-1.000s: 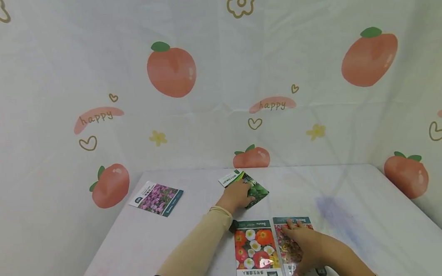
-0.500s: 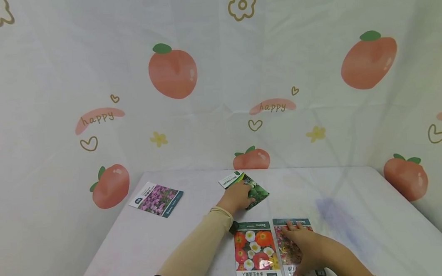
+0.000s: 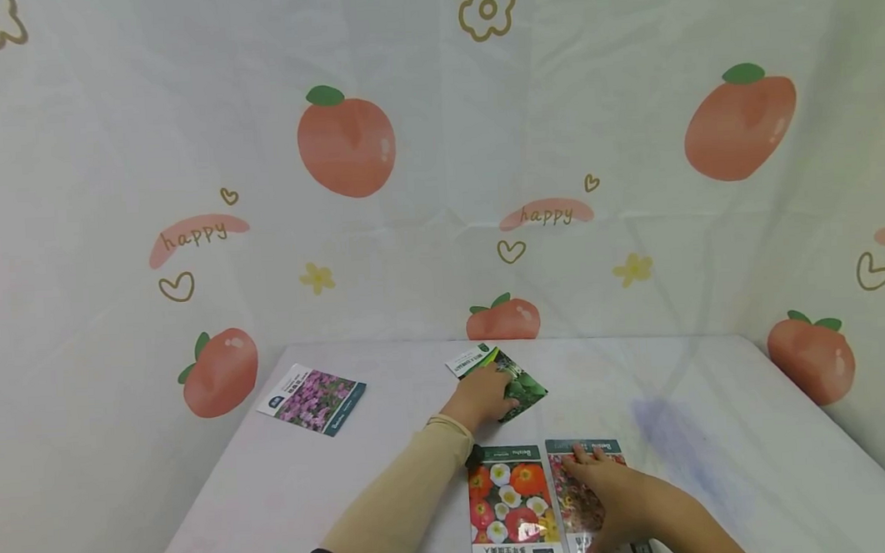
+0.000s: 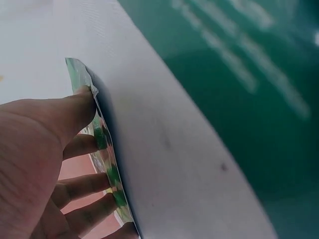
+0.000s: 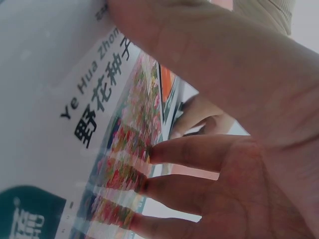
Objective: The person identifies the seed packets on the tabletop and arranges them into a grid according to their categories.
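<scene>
My left hand [image 3: 482, 395] rests on a green seed packet [image 3: 523, 385] lying tilted at the back middle of the table. In the left wrist view, its thumb and spread fingers touch the packet's face [image 4: 113, 181]. My right hand [image 3: 619, 494] lies with spread fingers on a wildflower seed packet [image 3: 574, 503] at the front, covering much of it; the right wrist view shows its fingertips against the flower picture [image 5: 122, 172]. Close beside it on the left lies a poppy seed packet [image 3: 513, 507] with red, orange and white flowers.
A seed packet with purple flowers [image 3: 314, 400] lies askew at the table's back left. The white table [image 3: 274, 502] bears a bluish stain [image 3: 679, 431] on the right. Behind it hangs a white curtain [image 3: 426, 252] printed with fruit.
My left hand and the green packet have slid slightly to the right. The right hand and the other packets stay where they were.
</scene>
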`<action>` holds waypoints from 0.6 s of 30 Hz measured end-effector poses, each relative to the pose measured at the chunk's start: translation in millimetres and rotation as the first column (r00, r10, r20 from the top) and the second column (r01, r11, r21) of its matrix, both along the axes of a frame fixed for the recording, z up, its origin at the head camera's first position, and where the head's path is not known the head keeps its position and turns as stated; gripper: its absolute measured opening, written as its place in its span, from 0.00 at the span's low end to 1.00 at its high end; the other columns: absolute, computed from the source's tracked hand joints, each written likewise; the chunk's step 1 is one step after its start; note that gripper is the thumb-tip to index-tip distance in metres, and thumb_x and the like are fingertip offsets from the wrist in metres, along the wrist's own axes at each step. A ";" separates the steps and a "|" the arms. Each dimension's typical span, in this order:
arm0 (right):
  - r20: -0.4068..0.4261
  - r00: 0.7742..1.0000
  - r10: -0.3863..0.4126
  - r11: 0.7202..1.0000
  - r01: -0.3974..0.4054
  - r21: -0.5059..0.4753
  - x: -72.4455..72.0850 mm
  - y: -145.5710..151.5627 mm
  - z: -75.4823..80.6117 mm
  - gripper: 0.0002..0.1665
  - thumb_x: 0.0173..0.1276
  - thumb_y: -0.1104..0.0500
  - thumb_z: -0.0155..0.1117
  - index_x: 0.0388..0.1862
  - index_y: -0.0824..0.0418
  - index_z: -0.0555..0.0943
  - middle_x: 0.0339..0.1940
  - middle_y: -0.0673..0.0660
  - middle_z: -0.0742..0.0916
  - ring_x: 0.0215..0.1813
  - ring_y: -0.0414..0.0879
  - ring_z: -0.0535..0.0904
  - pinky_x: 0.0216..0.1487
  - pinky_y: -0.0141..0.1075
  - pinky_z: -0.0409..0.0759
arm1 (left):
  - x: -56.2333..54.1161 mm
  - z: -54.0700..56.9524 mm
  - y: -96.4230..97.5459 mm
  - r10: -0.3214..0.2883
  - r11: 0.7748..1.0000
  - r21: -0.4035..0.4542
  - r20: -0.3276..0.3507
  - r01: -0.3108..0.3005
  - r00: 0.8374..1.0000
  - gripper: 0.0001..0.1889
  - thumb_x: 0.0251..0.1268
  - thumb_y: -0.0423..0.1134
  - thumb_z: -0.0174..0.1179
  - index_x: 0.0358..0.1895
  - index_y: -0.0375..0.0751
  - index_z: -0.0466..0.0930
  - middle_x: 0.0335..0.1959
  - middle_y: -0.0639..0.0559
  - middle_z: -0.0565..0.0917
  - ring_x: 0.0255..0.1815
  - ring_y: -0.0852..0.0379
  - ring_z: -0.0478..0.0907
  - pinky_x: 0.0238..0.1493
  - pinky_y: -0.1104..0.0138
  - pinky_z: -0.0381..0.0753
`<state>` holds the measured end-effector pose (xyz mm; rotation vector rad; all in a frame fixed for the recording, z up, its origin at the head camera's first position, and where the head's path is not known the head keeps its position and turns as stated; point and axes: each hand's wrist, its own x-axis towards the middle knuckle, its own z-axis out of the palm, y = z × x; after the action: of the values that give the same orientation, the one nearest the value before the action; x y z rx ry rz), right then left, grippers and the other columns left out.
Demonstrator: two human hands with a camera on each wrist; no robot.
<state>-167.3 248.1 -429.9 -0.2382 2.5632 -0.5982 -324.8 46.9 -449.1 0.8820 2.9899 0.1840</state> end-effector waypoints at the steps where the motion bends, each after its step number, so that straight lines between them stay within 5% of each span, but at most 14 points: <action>1: -0.001 1.000 0.002 1.000 -0.002 -0.001 0.1 0.3 -0.1 0.72 0.40 0.43 0.93 0.83 0.59 0.67 0.87 0.67 0.64 0.86 0.77 0.49 0.74 0.78 0.59 | 0.4 -0.1 0.7 0.000 1.000 -0.001 0.001 0.000 1.000 0.27 0.77 0.54 0.63 0.71 0.45 0.80 0.72 0.44 0.80 0.73 0.47 0.77 0.75 0.57 0.76; 18: 0.005 0.999 0.039 0.999 -0.039 -0.010 -1.7 4.3 -1.3 0.70 0.44 0.46 0.91 0.84 0.60 0.65 0.86 0.70 0.62 0.85 0.79 0.48 0.74 0.79 0.57 | 2.5 -0.9 5.3 0.007 1.000 -0.013 0.006 -0.007 1.000 0.27 0.77 0.54 0.63 0.73 0.46 0.79 0.72 0.47 0.80 0.76 0.51 0.75 0.76 0.59 0.74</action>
<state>-169.0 252.4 -431.2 -0.2883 2.5452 -0.5961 -322.3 52.2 -450.0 0.8689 2.9854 0.1663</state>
